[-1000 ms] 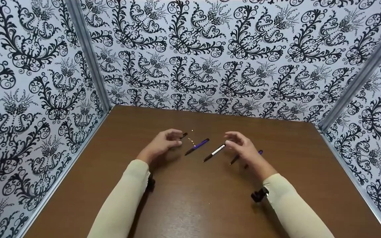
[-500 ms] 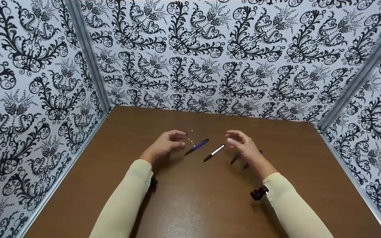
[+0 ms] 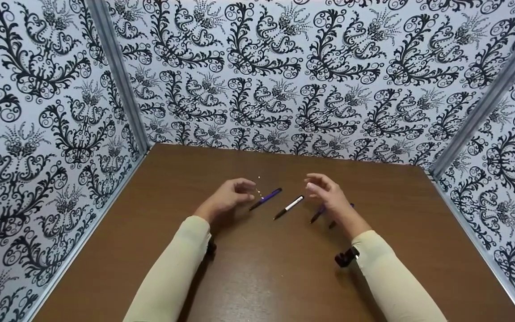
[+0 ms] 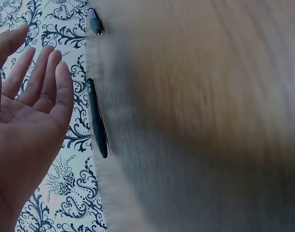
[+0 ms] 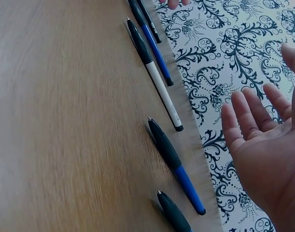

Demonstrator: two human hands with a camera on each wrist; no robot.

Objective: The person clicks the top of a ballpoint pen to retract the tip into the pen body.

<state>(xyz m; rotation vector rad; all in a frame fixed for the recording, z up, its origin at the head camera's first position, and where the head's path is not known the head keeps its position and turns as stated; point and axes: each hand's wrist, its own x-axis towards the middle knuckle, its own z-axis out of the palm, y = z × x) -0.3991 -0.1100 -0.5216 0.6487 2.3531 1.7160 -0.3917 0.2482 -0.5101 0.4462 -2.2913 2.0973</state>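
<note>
My left hand (image 3: 228, 197) hovers over the table, fingers loosely bent and holding nothing. In the left wrist view a dark pen (image 4: 97, 118) lies beside it; the head view hides this pen behind the hand. Right of that hand lies a blue pen (image 3: 266, 198) with a black grip. A white pen (image 3: 289, 206) with a black grip lies between the hands. My right hand (image 3: 332, 199) is raised with relaxed fingers and holds nothing. Beneath it, partly covered, are another blue pen (image 5: 176, 166) and a pen (image 5: 174, 212) cut off by the right wrist view's edge.
The brown wooden table (image 3: 248, 277) meets patterned black-and-white walls (image 3: 266, 80) at the back and sides. Grey metal posts (image 3: 121, 80) stand at the corners. Small bright specks show near the left fingertips. A dark wrist device (image 3: 347, 257) hangs below the right sleeve.
My left hand has shifted a little to the right and now covers the dark pen's end in the head view. The right hand has barely moved; the pens lie as before.
</note>
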